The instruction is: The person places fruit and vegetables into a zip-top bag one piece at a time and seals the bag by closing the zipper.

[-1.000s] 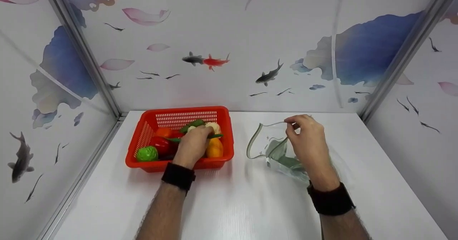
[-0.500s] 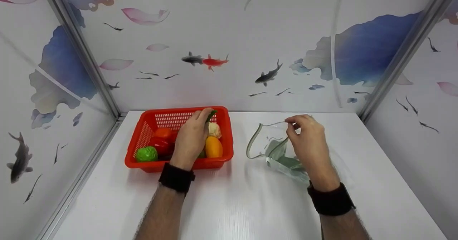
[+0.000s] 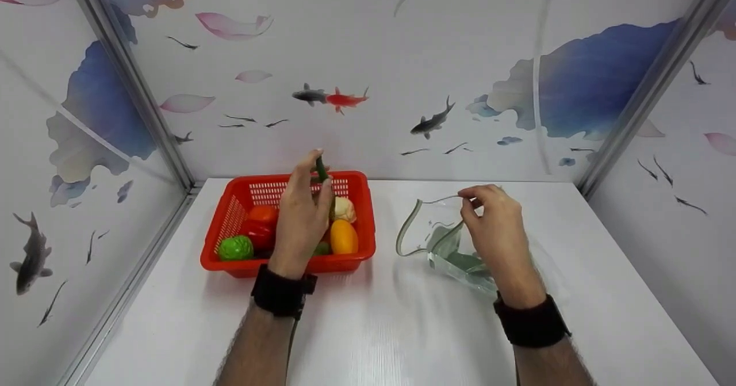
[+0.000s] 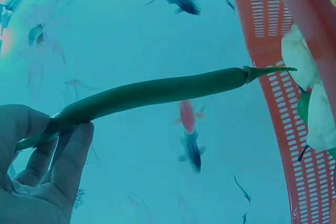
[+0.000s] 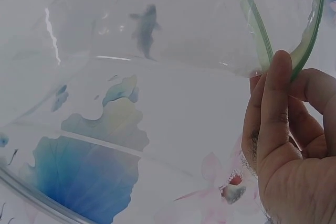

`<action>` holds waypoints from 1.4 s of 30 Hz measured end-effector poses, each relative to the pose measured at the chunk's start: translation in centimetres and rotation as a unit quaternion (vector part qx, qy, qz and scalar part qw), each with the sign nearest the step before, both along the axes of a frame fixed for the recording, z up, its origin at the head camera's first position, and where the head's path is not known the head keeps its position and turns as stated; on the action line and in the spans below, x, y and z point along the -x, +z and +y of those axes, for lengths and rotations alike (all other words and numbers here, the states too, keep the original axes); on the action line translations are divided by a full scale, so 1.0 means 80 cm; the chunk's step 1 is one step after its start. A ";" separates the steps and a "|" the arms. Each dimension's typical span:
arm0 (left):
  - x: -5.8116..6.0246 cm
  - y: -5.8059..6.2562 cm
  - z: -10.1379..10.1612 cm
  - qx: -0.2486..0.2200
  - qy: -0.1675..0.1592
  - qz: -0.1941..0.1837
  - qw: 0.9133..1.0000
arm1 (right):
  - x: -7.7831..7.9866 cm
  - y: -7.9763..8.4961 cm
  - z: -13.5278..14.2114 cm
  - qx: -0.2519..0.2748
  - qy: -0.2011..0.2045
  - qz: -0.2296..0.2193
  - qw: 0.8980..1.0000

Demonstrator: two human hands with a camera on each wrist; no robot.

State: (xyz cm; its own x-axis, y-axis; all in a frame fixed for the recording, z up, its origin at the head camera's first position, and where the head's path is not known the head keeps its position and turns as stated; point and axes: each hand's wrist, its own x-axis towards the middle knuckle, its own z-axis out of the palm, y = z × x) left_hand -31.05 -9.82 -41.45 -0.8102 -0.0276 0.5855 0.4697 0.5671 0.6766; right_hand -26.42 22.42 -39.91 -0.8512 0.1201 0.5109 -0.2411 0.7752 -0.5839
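Observation:
My left hand (image 3: 300, 219) is raised above the red basket (image 3: 247, 268) and pinches a long green chili pepper (image 4: 168, 90) near its tip. In the left wrist view the pepper's stem end points away from the fingers, toward the basket. On the right, the fingertips of my right hand (image 3: 495, 228) pinch the zip edge of a clear plastic bag (image 3: 467, 276). The bag's mouth gapes toward the left, and its green zip strips (image 5: 257, 24) meet at the fingers in the right wrist view.
In the basket lie a green cabbage-like ball (image 3: 235, 248), a red pepper (image 3: 260, 235), an orange vegetable (image 3: 263, 214), a yellow oval fruit (image 3: 344, 236) and a whitish bulb-like piece (image 3: 345, 208). Printed wall panels (image 3: 368, 138) enclose the white table (image 3: 368, 328) at the back and sides.
My left hand has lifted the green chili pepper up out of the basket, turning so the pepper stands more upright. The right hand and the bag have stayed in place.

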 end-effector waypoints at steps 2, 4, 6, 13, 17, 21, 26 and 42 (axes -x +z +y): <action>-0.003 0.002 0.001 -0.027 -0.011 0.005 1.000 | 0.000 0.000 0.000 0.001 0.001 0.002 1.000; -0.005 0.004 0.003 -0.053 -0.026 0.015 0.998 | -0.001 0.000 0.000 0.001 0.001 0.003 1.000; -0.006 0.004 0.005 -0.071 -0.043 0.028 0.996 | -0.001 -0.001 -0.001 -0.001 0.000 0.004 1.000; -0.010 0.000 0.022 -0.116 -0.106 0.053 0.986 | 0.000 -0.002 -0.002 -0.007 -0.004 -0.006 1.000; -0.011 -0.003 0.035 -0.145 -0.144 0.055 0.977 | 0.000 -0.002 -0.002 -0.007 -0.004 -0.007 1.000; -0.011 -0.006 0.048 -0.151 -0.179 0.054 0.971 | 0.001 -0.002 -0.002 -0.008 -0.004 -0.010 1.000; -0.010 -0.013 0.061 -0.148 -0.201 0.030 0.968 | 0.002 -0.001 -0.002 -0.006 -0.004 -0.016 1.000; 0.004 -0.037 0.071 -0.040 -0.168 -0.016 0.985 | -0.001 0.003 -0.001 -0.008 0.002 0.006 1.000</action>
